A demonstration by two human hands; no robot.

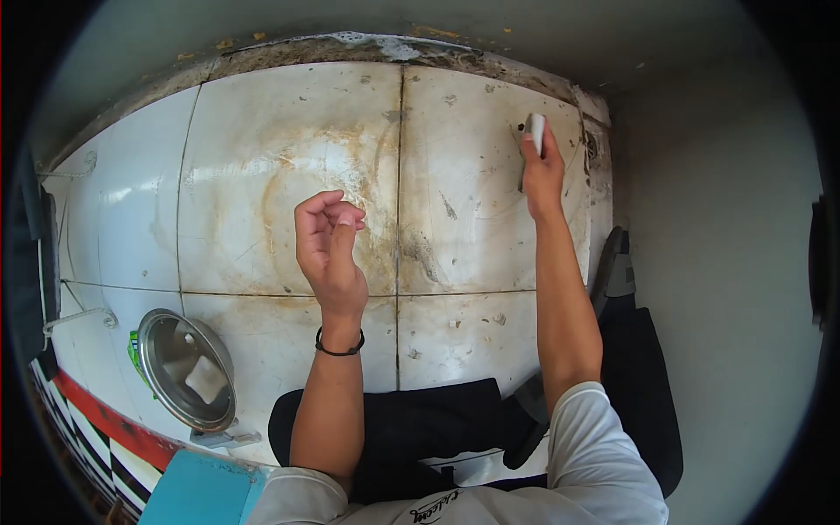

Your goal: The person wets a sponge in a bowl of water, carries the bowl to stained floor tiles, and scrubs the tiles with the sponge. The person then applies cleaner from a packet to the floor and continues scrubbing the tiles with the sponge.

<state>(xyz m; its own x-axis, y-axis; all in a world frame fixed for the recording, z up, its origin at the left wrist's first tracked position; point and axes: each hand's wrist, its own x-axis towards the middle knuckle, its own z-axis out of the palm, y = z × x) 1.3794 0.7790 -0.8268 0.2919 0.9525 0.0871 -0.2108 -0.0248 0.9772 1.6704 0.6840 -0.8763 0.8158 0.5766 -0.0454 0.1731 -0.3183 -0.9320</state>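
Observation:
My right hand point(546, 175) is closed around a whitish, block-shaped thing point(535, 129), with a greyish edge showing along the palm side. It is at the right part of a stained white tiled floor point(472, 254); contact with the tile cannot be judged. To the left, my left hand point(328, 241) is over the brown-stained middle tile, its fingers loosely curled and apart from the thumb, with nothing visible in it. A dark band circles that wrist. At the lower left, a metal bowl point(157, 350) contains a white lump point(206, 378) and smaller pieces in liquid.
A grey wall point(717, 219) rises on the right, and foam point(385, 44) lies along the dirty far edge. Green packaging point(135, 352) sticks out behind the bowl. A blue surface point(197, 494) and a red strip point(114, 420) border the lower left. My bent legs occupy the front.

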